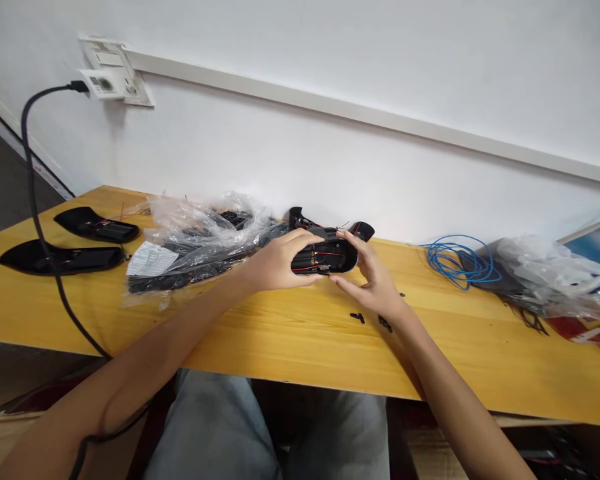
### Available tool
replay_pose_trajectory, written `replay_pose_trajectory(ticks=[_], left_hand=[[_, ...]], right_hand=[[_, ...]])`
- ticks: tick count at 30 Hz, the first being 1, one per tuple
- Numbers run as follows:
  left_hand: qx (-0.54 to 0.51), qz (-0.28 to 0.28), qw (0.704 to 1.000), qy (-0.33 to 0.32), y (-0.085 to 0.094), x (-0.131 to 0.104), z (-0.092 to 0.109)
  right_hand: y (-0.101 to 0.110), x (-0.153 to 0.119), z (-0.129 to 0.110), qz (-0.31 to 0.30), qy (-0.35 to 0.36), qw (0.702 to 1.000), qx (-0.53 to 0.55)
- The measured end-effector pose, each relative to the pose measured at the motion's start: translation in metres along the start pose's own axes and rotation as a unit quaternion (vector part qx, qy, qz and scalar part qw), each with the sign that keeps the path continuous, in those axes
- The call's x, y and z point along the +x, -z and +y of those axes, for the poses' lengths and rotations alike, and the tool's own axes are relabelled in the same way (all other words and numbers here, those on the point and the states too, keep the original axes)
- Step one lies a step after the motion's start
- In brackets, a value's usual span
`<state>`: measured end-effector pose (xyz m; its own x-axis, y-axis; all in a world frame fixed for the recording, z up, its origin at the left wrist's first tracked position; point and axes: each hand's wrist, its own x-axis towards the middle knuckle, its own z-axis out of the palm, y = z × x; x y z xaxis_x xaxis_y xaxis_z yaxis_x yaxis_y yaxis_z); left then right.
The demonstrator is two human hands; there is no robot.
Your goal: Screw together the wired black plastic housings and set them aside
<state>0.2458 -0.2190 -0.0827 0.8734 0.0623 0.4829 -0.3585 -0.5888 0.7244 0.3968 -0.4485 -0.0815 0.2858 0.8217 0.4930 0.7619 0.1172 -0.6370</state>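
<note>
Between my two hands is a black plastic housing (337, 255), its open side facing me, with red wires and small parts inside. My left hand (285, 261) is closed round its left end, thumb along the top edge. The fingers and thumb of my right hand (373, 277) grip the rounded right end. Behind it, two curved black shells (363, 231) stick up near the wall. Small black pieces (357, 318) lie on the table below my right hand, and more are partly hidden by my right wrist.
Two black shells with wires (60, 259) lie at the left, crossed by a black cable (43, 227). Clear plastic bags (205, 227) of black parts and a paper slip (151, 259) sit left of my hands. Coiled blue cable (455, 260) and a white plastic bag (555, 263) are at the right.
</note>
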Motion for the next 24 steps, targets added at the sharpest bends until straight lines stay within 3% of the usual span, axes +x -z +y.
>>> replay_pose_trajectory(ticks=[8, 15, 24], left_hand=[[0.014, -0.004, 1.0, -0.009, -0.0011, 0.0008, 0.0], [-0.038, 0.014, 0.999, 0.01, -0.0013, 0.0, 0.007], [0.0, -0.033, 0.998, -0.045, -0.0048, -0.0023, 0.0065]], right_hand=[[-0.0016, 0.0011, -0.0006, 0.007, 0.012, 0.999, -0.04], [-0.0039, 0.0007, -0.0022, 0.01, 0.02, 0.999, -0.047], [-0.0045, -0.0028, -0.0093, -0.011, 0.045, 0.999, -0.015]])
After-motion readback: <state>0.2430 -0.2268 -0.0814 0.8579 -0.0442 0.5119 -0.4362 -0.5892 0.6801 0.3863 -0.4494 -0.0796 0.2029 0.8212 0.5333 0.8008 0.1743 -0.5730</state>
